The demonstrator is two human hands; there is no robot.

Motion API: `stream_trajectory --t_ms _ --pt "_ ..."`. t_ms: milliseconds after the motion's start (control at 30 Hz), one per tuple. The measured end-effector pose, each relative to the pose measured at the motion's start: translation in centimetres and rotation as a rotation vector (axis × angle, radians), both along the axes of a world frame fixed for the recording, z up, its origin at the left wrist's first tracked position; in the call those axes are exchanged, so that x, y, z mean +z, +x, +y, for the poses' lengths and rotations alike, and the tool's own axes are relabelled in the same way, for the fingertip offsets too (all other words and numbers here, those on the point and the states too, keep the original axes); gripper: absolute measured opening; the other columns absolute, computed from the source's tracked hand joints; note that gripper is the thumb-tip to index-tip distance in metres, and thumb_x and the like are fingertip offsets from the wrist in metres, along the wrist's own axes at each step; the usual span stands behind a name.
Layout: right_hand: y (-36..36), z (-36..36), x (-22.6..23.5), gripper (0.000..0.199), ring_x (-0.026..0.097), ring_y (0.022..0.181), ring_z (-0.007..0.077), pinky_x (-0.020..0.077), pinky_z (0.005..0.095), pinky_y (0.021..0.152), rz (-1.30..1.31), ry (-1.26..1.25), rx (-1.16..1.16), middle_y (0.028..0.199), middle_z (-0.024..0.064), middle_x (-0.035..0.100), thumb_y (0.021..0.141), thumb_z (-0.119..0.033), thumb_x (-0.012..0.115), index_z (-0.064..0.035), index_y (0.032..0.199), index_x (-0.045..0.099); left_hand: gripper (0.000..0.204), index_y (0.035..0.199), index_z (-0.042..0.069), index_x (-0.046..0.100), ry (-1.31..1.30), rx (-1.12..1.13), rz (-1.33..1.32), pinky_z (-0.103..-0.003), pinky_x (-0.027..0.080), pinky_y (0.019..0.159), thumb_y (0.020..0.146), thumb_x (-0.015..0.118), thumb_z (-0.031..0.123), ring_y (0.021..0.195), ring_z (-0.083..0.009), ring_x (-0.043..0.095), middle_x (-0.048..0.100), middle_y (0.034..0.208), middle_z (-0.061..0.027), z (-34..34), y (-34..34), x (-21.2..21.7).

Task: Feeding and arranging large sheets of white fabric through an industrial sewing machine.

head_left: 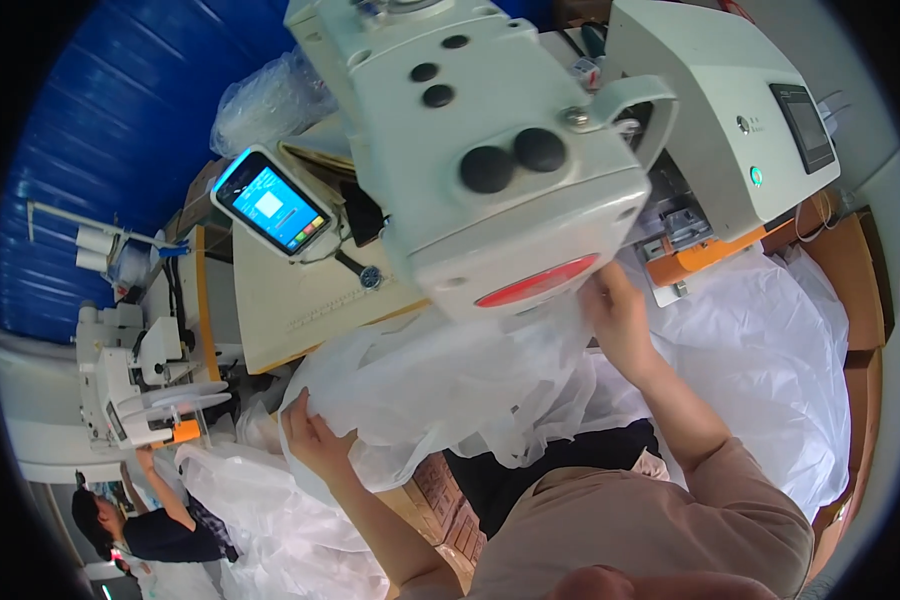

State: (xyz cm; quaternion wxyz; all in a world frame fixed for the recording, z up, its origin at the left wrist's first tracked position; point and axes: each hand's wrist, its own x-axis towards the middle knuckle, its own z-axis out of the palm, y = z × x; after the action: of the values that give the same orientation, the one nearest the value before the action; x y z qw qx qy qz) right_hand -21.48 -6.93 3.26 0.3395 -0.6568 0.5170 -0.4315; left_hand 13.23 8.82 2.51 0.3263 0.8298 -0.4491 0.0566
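A large industrial sewing machine head (500, 210), off-white with a red strip on its front, fills the upper middle. A thin translucent white sheet (430, 375) is bunched below it and droops toward my lap. My left hand (315, 435) grips the sheet's left edge, fingers bent over it and the thumb apart. Close against the right side of the machine head, my right hand (618, 315) has its fingers curled in at the sheet. The fingertips there are partly hidden, as is the needle area behind the head.
A control panel with a lit screen (273, 207) and a wristwatch (370, 277) are on the worktable (265, 320). A white-and-orange machine (715, 120) stands at right, above heaped white sheeting (750, 370) by cardboard. Another person (165, 530) works at a machine far left.
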Motion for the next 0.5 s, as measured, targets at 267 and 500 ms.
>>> stream_trajectory --t_ms 267,500 --pt "-9.7 1.1 2.4 0.019 0.057 0.078 0.0296 0.0456 0.0310 0.069 0.310 -0.200 -0.055 0.084 0.0123 0.057 0.082 -0.001 0.056 -0.0023 0.101 0.055 0.028 0.089 0.001 0.056 -0.046 -0.439 0.828 -0.030 0.044 0.077 0.070 0.036 -0.005 0.083 -0.0215 0.056 0.059 0.095 -0.0084 -4.6 -4.5 2.6" --pt "-11.7 -2.0 -0.8 0.017 0.056 0.085 0.0328 0.0461 0.0381 0.067 0.714 -0.330 -0.460 0.088 0.0141 0.059 0.081 -0.007 0.059 -0.0037 0.098 0.056 0.019 0.085 0.003 0.051 -0.055 -0.540 0.408 -0.023 0.040 0.075 0.071 0.042 -0.008 0.078 -0.0137 0.050 0.057 0.088 -0.0057 -7.5 -8.2 1.0"
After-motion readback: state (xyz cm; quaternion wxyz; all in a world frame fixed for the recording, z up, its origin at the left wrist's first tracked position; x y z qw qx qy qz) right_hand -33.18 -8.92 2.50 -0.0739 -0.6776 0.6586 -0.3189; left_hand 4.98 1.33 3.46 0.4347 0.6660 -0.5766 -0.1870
